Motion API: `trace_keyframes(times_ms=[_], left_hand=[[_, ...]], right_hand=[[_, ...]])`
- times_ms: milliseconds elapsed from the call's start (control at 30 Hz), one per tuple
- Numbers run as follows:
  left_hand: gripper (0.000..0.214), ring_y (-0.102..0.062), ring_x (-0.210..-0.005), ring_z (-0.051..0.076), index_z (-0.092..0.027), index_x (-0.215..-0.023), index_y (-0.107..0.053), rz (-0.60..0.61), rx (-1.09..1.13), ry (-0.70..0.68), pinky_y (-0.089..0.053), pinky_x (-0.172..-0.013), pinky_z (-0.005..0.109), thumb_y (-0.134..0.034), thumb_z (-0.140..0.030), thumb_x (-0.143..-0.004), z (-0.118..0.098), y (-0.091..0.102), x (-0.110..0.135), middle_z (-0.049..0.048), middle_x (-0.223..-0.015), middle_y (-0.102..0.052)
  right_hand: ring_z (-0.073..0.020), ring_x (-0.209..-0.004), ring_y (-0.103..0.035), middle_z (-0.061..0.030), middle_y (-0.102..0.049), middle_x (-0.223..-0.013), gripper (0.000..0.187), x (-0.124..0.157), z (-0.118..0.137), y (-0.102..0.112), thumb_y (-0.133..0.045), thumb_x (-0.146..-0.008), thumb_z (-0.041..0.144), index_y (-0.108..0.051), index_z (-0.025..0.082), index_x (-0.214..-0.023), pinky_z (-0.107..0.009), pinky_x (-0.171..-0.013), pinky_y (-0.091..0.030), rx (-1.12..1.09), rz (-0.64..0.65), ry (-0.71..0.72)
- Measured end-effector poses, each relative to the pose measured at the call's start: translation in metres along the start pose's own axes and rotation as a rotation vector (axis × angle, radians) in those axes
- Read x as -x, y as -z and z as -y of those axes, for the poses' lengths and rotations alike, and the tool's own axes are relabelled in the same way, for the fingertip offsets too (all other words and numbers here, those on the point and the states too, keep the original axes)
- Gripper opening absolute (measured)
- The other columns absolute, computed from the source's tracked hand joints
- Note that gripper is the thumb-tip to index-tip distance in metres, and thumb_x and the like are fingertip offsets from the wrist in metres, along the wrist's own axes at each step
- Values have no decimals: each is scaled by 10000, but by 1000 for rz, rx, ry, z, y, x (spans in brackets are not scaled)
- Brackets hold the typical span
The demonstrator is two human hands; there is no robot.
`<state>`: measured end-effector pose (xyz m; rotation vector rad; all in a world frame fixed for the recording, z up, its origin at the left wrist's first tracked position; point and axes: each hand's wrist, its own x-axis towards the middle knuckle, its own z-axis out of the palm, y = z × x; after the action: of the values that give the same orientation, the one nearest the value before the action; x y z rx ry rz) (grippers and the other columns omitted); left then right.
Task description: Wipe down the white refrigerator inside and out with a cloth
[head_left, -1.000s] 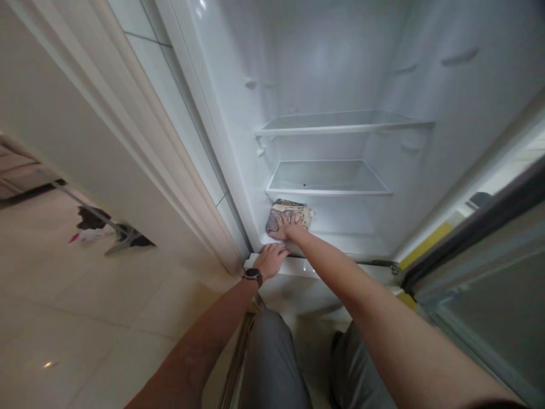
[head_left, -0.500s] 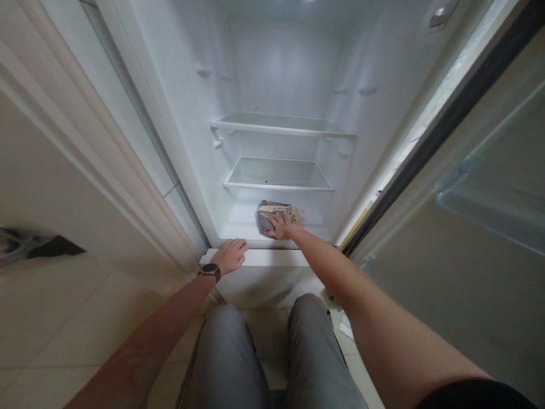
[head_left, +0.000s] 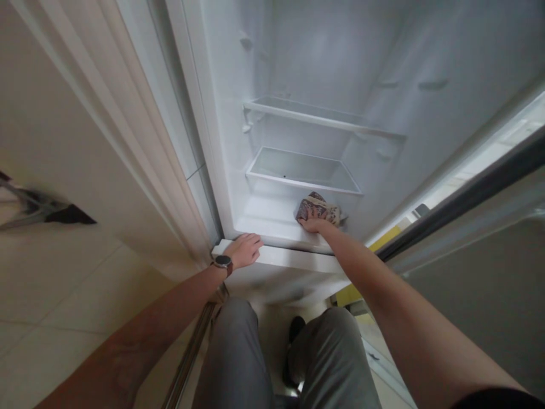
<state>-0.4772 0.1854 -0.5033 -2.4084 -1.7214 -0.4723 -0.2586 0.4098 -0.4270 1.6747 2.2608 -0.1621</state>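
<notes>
My right hand (head_left: 314,220) presses down on a crumpled, patterned brown and beige cloth (head_left: 320,205). Its fingers are spread over the near side of the bundle and partly sunk into it. The cloth lies on the white floor of an open fridge (head_left: 272,216), towards the right side wall. My left hand (head_left: 243,250), with a dark round watch (head_left: 222,261) on its wrist, rests palm down on the white ledge (head_left: 289,258) below the compartment, near its left end. Its fingers lie stretched over the ledge and hold nothing.
Two glass shelves, a lower one (head_left: 304,169) and an upper one (head_left: 323,113), span the fridge above the cloth. An open door (head_left: 477,272) stands on the right, its dark seal facing me. A pale panel (head_left: 106,142) rises at the left. My knees are below the ledge.
My right hand has slid the cloth rightward along the fridge floor. My left hand stays on the ledge. The view has turned and tilted, and my right knee has swung outward.
</notes>
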Motion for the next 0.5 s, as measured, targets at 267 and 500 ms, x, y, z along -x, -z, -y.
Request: trace_keyframes(times_ms=[267,500], left_hand=[[95,-569,-1000,266,-182,-937,-656,0,-91,-47,-462,-904,421,-567,-154,-920,-2,4,0,97,-980,-632],[105,-567,-995,263,-171,-977,-665,53,-99,-39,-450,-900,413,-571,-172,-930,0,3,2,96,-985,-643]], right_hand=[[-485,-1585,172,10,187,-1757,838,-26,117,16,-261,-991,718,108,392,-1669,-775,-1210,63,-87,22,122],[-493,-1577,192,8,162,-1761,844,-26,194,18,-251,-989,700,73,347,-1683,-775,-1203,89,-69,4,332]])
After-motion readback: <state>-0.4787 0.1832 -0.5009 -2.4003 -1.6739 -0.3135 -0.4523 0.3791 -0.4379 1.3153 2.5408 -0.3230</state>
